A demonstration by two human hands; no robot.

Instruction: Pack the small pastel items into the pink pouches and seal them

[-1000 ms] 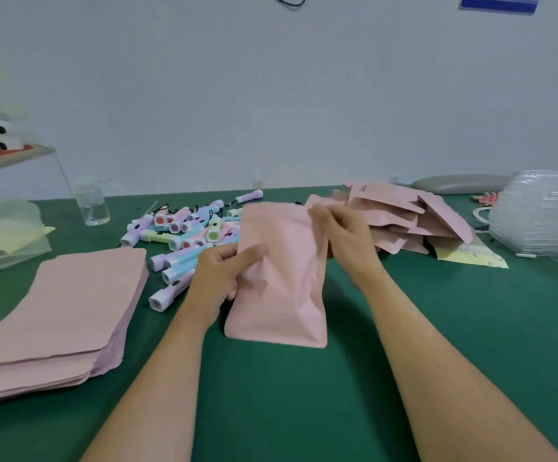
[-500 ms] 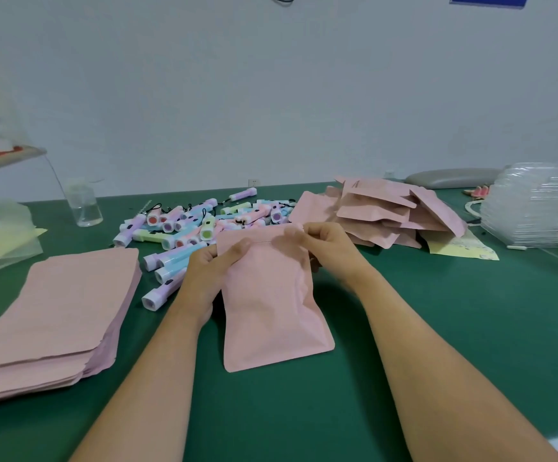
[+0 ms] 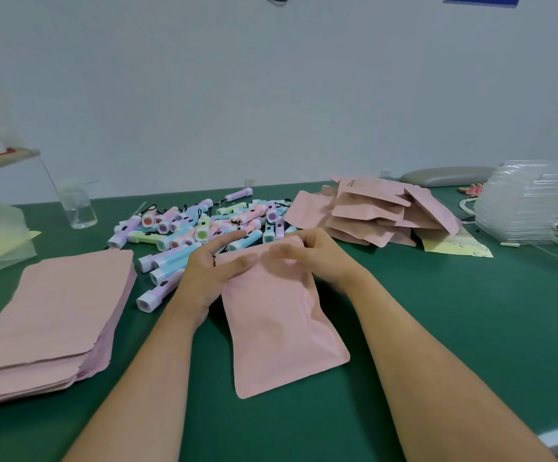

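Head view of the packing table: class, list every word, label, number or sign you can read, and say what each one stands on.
No text here can be read.
The blue sign at the picture's top edge: cut off and blurred, unreadable.
The yellow sheet under the filled pouches: faint print, too small to read.
The pink pouch at centre and the pastel items: no lettering visible.

One head-worn wide-angle camera, looking forward and down across green table [image 3: 471, 328] to white wall [image 3: 271, 95]; left hand [image 3: 204, 275], right hand [image 3: 321, 258] and pink pouch [image 3: 277, 328] close beneath lens.
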